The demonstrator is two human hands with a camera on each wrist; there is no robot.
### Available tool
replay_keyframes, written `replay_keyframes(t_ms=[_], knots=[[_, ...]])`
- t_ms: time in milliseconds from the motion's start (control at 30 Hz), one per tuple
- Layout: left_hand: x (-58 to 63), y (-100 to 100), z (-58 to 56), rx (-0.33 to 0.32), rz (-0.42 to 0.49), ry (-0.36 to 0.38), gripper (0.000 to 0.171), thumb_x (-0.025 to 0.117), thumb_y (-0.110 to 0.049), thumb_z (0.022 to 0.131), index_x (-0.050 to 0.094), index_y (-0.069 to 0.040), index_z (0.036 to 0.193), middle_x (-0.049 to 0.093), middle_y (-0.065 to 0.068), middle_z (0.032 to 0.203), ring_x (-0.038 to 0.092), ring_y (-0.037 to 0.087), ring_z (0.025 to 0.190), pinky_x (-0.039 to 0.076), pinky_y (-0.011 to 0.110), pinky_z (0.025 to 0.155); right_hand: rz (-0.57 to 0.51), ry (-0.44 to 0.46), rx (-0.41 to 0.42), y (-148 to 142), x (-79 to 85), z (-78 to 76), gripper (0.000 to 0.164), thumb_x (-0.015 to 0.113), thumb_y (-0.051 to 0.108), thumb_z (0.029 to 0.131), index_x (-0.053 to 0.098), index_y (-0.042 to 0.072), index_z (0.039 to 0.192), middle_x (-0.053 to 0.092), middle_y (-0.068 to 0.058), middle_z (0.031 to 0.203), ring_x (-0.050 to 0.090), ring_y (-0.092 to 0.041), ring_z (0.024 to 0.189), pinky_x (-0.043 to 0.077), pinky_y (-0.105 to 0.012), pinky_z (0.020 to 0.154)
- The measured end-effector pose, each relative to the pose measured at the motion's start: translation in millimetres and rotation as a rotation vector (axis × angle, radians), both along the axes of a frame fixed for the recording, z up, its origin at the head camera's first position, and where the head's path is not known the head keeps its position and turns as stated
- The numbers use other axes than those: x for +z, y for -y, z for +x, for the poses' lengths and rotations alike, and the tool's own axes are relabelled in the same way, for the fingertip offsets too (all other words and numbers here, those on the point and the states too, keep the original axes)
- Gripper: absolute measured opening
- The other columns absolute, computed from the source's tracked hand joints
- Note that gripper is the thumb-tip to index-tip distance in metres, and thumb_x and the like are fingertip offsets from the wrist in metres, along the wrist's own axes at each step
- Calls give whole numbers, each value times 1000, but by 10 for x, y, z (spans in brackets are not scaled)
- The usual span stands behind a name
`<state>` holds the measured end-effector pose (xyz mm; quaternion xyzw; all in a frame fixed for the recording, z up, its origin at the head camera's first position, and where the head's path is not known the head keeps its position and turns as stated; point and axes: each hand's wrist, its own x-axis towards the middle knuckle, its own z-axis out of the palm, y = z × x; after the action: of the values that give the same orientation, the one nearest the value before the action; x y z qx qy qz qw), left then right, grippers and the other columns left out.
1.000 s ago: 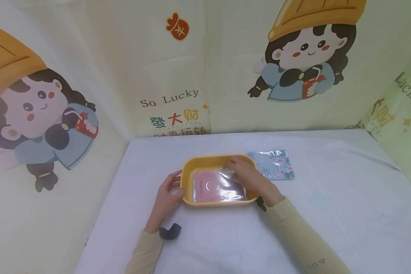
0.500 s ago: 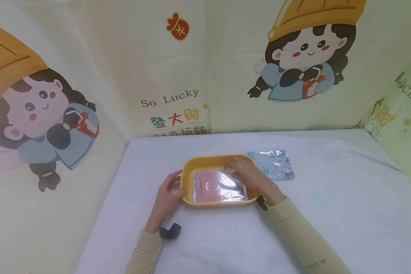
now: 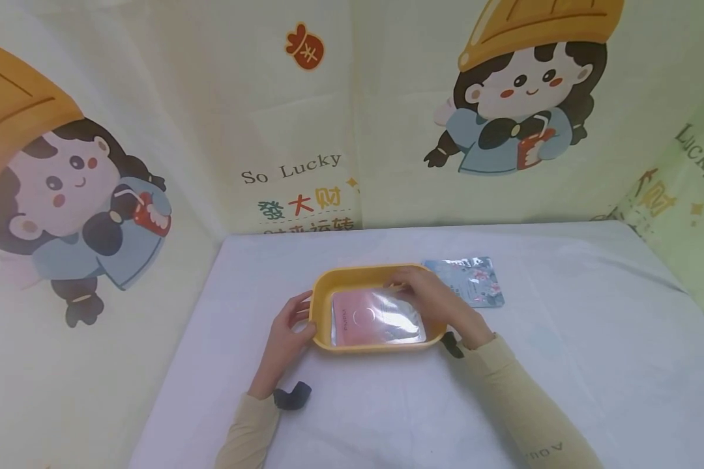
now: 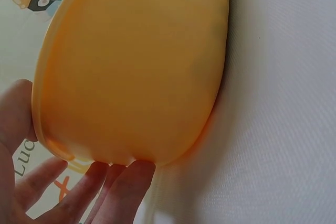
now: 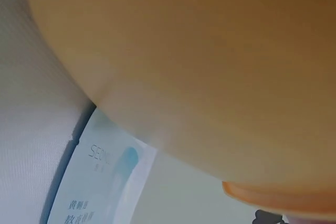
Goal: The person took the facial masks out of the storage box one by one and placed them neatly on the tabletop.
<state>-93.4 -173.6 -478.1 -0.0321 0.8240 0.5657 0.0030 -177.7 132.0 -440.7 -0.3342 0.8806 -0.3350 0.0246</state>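
In the head view a yellow plastic basin (image 3: 369, 350) stands on the white-covered table. My left hand (image 3: 290, 331) grips its left end, thumb at the rim. The left wrist view shows the fingertips (image 4: 131, 174) against the basin's outer wall. A pink and silver foil face mask packet (image 3: 358, 319) lies inside the basin. My right hand (image 3: 431, 296) reaches over the basin's right side and pinches the packet's far right part; its fingertips are partly hidden. The right wrist view is mostly filled by the basin wall (image 5: 184, 66).
A light blue floral face mask packet (image 3: 475, 280) lies on the table (image 3: 563, 312) just right of the basin, partly covered by it. Behind and beside the table hangs a printed cloth (image 3: 399, 195) with cartoon figures.
The right hand has shifted slightly to the right, and the pink packet's right side has tilted and moved a little with it. The left hand and the basin have stayed still.
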Motion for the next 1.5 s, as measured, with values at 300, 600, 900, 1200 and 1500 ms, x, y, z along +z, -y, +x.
replay_keyframes(t_ms=[300, 600, 900, 1200, 1500], knots=[[-24, -1, 10, 7, 0, -34, 61, 63, -5, 84, 52, -26, 140, 59, 7, 133, 59, 27, 121, 53, 44, 100, -108, 3, 73, -82, 75, 12, 26, 66, -5, 88, 71, 4, 113, 71, -8, 110, 68, -22, 98, 59, -34, 86], [-8, -8, 12, -9, 7, -34, 61, 63, -4, 85, 51, -23, 141, 58, 8, 135, 58, 27, 123, 53, 42, 100, -127, 44, 72, -126, 158, 6, 26, 66, -1, 90, 72, 9, 114, 71, -3, 110, 66, -15, 95, 58, -31, 86], [4, -13, -6, -5, 3, -6, 62, 63, -6, 85, 50, -24, 142, 57, 8, 136, 57, 28, 125, 53, 42, 100, -189, 44, 79, -200, 244, 4, 28, 66, -2, 89, 72, 10, 113, 71, -1, 106, 66, -14, 94, 59, -32, 84], [6, -4, -15, -8, 5, -4, 62, 63, -6, 85, 50, -23, 142, 58, 9, 136, 57, 28, 124, 53, 43, 100, -225, 13, 74, -278, 323, -8, 28, 67, -3, 88, 73, 11, 112, 71, -1, 104, 68, -16, 96, 59, -35, 86], [-1, 27, -8, -12, 23, -14, 61, 64, -5, 85, 51, -25, 141, 58, 7, 136, 57, 28, 124, 53, 43, 100, -261, -58, 80, -353, 406, -4, 30, 70, -6, 85, 73, 9, 110, 72, -3, 103, 70, -17, 94, 59, -31, 83]])
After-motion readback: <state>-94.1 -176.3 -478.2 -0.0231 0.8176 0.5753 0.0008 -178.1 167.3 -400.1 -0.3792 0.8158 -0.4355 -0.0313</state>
